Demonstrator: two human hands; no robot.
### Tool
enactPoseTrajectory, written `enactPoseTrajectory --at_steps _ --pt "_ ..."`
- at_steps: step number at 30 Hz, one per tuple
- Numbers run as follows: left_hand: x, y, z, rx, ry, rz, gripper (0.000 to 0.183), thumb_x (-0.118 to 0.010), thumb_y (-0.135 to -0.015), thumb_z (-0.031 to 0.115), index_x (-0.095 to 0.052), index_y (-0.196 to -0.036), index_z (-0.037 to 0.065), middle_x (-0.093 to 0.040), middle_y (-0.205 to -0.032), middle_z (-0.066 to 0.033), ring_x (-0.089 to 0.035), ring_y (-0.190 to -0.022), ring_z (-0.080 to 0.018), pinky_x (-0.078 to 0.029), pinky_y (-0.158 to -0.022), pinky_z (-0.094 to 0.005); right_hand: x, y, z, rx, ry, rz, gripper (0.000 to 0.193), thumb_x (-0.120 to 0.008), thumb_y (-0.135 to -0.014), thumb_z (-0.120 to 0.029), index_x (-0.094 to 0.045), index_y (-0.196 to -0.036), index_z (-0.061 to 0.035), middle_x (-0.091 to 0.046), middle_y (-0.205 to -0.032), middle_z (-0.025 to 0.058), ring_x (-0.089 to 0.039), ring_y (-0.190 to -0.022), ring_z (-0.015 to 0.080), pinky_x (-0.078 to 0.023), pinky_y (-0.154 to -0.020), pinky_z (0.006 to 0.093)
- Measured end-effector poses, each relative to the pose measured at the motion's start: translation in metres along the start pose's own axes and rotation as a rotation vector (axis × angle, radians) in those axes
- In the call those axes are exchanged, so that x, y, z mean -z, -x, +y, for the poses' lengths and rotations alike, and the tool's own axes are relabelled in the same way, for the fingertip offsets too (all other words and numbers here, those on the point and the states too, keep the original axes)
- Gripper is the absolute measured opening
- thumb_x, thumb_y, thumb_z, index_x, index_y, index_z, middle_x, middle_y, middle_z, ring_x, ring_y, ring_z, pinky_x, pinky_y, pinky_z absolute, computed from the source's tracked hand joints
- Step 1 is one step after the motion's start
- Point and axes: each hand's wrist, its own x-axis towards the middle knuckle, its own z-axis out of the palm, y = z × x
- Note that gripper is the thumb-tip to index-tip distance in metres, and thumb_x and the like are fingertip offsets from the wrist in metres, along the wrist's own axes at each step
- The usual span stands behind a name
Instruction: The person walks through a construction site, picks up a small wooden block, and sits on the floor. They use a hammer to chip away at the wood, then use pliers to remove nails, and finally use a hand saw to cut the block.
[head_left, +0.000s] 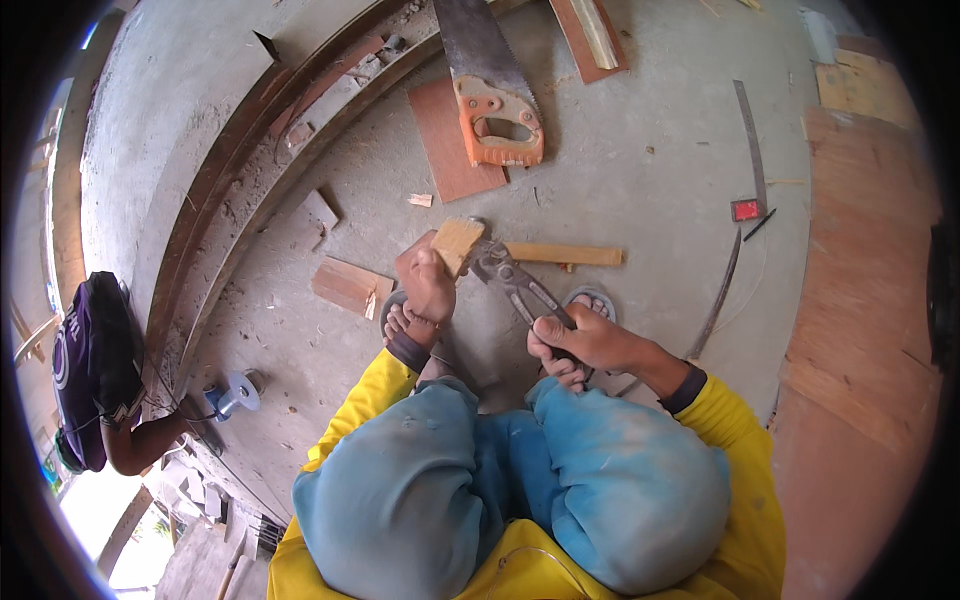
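Note:
My left hand is closed round a small light-coloured wood block, held up in front of my knees. A reddish flat piece of wood shows just behind the fingers; whether it is held too, I cannot tell. My right hand grips the handles of a pair of dark metal pliers. Their head lies against or very near the block's right edge, and what the jaws bite is not clear. Just beyond, a narrow wood strip rests on the concrete floor.
A handsaw with an orange handle lies on a reddish board ahead. Board offcuts are scattered leftward. To the right are a metal ruler, a curved dark blade-like strip and large plywood sheets. Another person's arm shows at left.

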Motion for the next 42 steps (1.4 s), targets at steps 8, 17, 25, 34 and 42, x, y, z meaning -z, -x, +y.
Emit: enactPoseTrajectory --at_steps 8,17,25,34,42 --pt "0.018 -0.029 0.034 0.83 0.626 0.221 0.076 -0.031 -0.092 0.079 -0.052 -0.078 0.008 -0.05 -0.058 -0.0052 -0.049 -0.05 -0.0187 -0.043 -0.049 -0.0337 0.023 0.026 -0.006 0.491 0.949 0.614 0.034 -0.057 -0.1 -0.029 -0.059 -0.085 0.0013 -0.058 -0.063 0.0168 -0.052 -0.053 0.0357 -0.049 -0.056 0.0392" --pt "0.026 -0.011 0.018 0.786 0.39 -0.189 0.083 -0.022 -0.093 0.079 -0.058 -0.095 0.004 -0.059 -0.069 -0.0096 -0.062 -0.058 -0.0207 -0.055 -0.055 -0.0346 0.115 0.017 0.04 0.09 0.739 0.632 0.034 -0.053 -0.103 -0.026 -0.064 -0.118 0.0026 -0.07 -0.083 0.0117 -0.064 -0.077 0.0216 -0.051 -0.077 0.0373" --pt "0.019 -0.013 0.034 0.612 0.135 -0.417 0.083 -0.015 -0.098 0.074 -0.059 -0.097 0.002 -0.062 -0.071 -0.0112 -0.064 -0.059 -0.0208 -0.056 -0.057 -0.0335 0.067 0.02 0.021 0.133 0.323 0.215 0.044 -0.046 -0.105 -0.033 -0.053 -0.137 -0.0042 -0.067 -0.099 0.0094 -0.066 -0.081 0.0156 -0.055 -0.073 0.0284" --pt "0.019 -0.027 0.008 0.318 0.135 -0.31 0.086 -0.015 -0.1 0.068 -0.064 -0.096 -0.002 -0.065 -0.068 -0.012 -0.063 -0.054 -0.0188 -0.05 -0.048 -0.0302 0.019 -0.014 -0.031 0.017 -0.025 -0.277 0.058 -0.044 -0.105 -0.041 -0.034 -0.151 -0.0056 -0.066 -0.107 0.0174 -0.073 -0.079 0.023 -0.06 -0.064 0.0296" --pt "0.023 -0.047 -0.005 0.017 0.11 -0.373 0.094 -0.019 -0.095 0.074 -0.069 -0.097 -0.005 -0.067 -0.069 -0.0095 -0.065 -0.062 -0.019 -0.048 -0.053 -0.0314 0.016 -0.017 -0.028 0.019 -0.09 -0.382 0.06 -0.044 -0.105 -0.046 -0.046 -0.139 0.0025 -0.068 -0.104 0.017 -0.072 -0.078 0.0213 -0.059 -0.066 0.029"
